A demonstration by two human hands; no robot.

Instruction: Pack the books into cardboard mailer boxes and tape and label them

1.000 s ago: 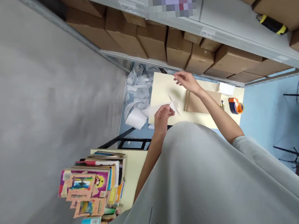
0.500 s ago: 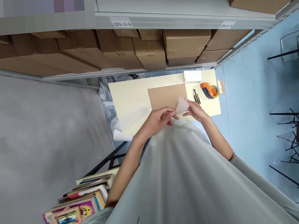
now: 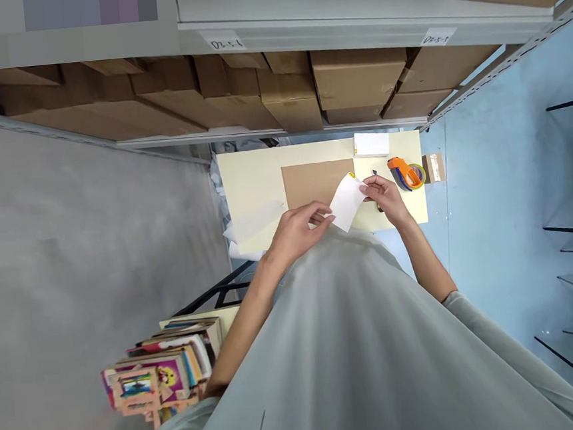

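A small white paper slip [image 3: 348,201] with a yellow mark at its top edge is held up in front of me, tilted. My right hand [image 3: 386,197] pinches its upper right edge between thumb and fingers. At the lower left edge of the slip, my left hand [image 3: 303,227] has thumb and fingertips closed on the paper. Behind the slip, a flat brown cardboard piece [image 3: 308,183] lies on the cream tabletop [image 3: 253,178]. Partly covered by my right hand, a dark pen-like tool [image 3: 379,208] lies on the table.
An orange tape dispenser [image 3: 404,172] and a white box [image 3: 371,144] sit on the table's right part. A shelf with cardboard boxes [image 3: 359,78] spans above. A small carton [image 3: 433,168] is beyond the right edge. Books [image 3: 174,365] are stacked at lower left.
The slip has turned and now shows a larger white face with its yellow mark. My right hand has moved up and right, covering more of the dark tools. The view has shifted slightly.
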